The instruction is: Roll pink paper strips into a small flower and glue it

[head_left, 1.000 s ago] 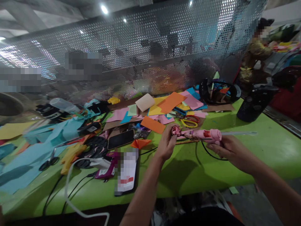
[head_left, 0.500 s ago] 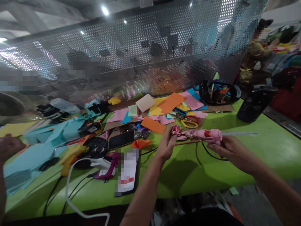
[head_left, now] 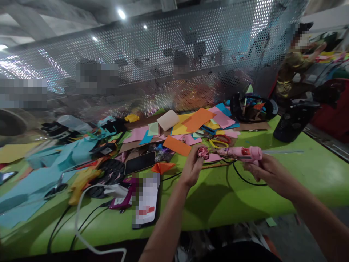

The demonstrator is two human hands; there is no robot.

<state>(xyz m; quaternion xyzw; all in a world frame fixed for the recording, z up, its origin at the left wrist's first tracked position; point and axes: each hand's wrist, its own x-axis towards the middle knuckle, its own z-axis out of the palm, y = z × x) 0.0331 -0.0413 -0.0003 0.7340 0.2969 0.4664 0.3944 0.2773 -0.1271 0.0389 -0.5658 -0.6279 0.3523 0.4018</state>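
A rolled pink paper rose (head_left: 203, 153) is pinched in the fingers of my left hand (head_left: 192, 166). My right hand (head_left: 268, 171) is wrapped round the handle of a pink glue gun (head_left: 244, 153), whose nozzle points left toward the rose. A clear glue stick (head_left: 285, 151) juts from the gun's rear end. The nozzle is a small gap from the rose, and its black cord (head_left: 247, 181) curves along the table beneath. Behind my hands lie yellow-and-red-handled scissors (head_left: 219, 142), and a pink paper piece (head_left: 214, 157) is below the nozzle.
On the green table (head_left: 218, 214) are coloured paper sheets (head_left: 199, 120), a dark phone (head_left: 140, 162), a lit phone (head_left: 147, 202), a purple power strip (head_left: 122, 200) and a yellow glue gun (head_left: 83, 183). A black tumbler (head_left: 294, 122) stands right. A perforated metal screen (head_left: 152, 72) rises behind.
The glue gun has shifted slightly right, its nozzle a little farther from the rose. Another person's hand at the far left has left the view. My left hand has barely moved.
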